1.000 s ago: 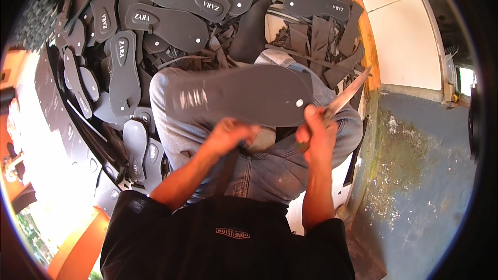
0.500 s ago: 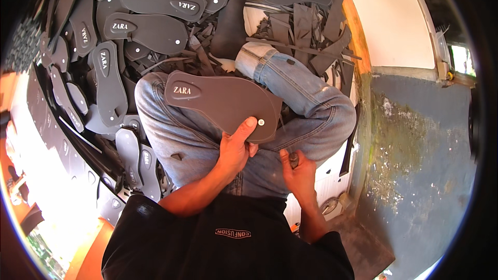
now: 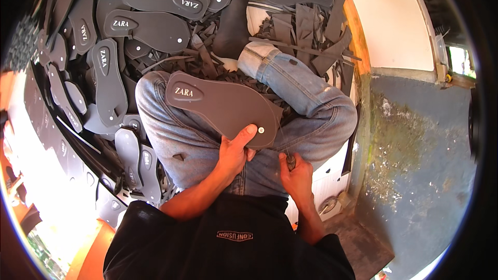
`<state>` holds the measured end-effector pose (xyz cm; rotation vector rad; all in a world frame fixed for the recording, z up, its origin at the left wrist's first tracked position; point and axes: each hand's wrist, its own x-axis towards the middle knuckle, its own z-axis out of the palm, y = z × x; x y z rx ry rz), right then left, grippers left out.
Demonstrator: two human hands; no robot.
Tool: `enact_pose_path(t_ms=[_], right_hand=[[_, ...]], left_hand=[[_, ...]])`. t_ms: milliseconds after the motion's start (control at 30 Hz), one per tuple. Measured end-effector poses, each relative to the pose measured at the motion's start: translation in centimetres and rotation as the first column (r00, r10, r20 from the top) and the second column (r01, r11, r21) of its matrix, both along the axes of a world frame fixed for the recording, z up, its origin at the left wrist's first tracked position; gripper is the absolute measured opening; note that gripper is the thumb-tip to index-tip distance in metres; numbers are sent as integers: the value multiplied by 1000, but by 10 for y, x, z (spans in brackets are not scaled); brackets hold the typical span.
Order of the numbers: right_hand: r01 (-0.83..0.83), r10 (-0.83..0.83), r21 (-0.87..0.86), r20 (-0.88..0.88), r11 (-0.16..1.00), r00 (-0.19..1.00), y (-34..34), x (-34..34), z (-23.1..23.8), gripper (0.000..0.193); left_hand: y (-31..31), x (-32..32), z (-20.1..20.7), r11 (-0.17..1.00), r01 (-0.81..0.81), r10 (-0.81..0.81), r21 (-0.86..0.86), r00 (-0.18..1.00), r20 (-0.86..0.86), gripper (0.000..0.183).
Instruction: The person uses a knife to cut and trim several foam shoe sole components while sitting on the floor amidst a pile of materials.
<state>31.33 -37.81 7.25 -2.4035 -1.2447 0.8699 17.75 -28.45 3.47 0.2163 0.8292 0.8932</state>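
My left hand grips a dark grey sandal sole by its near end, thumb on top beside a small white dot. The sole lies tilted over my lap, its raised pad with pale lettering toward the far left. Closed around the brown handle of a slim knife-like tool is my right hand, just below the sole's near right end. A faint thin line, seemingly its blade, rises from the handle along the sole's edge. The fingers under the sole are hidden.
Many similar soles are heaped at the far left. Dark offcuts and strips lie beyond my crossed legs. A stained blue-grey wall bounds the right side, with a brown block near its foot.
The sole's near end has shifted slightly toward me and turned a little. My right hand has moved slightly left, and the thin line beside the sole now shows.
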Motion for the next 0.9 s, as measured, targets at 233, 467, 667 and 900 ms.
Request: enact_pose_path(t_ms=[233, 467, 667, 900], right_hand=[[-13, 13, -36, 2, 999, 1000, 3, -10, -18, 24], [-175, 182, 74, -96, 982, 979, 71, -7, -28, 21], [1, 27, 146, -191, 989, 981, 69, 3, -36, 27], [190, -135, 155, -311, 969, 941, 53, 13, -52, 31]], left_hand=[[-9, -17, -8, 997, 59, -60, -45, 998, -30, 17], [-16, -29, -14, 994, 99, -101, -37, 993, -61, 18], [-1, -44, -3, 951, 299, -306, -75, 945, -113, 30], [209, -87, 61, 798, 124, 129, 590, 921, -368, 40]])
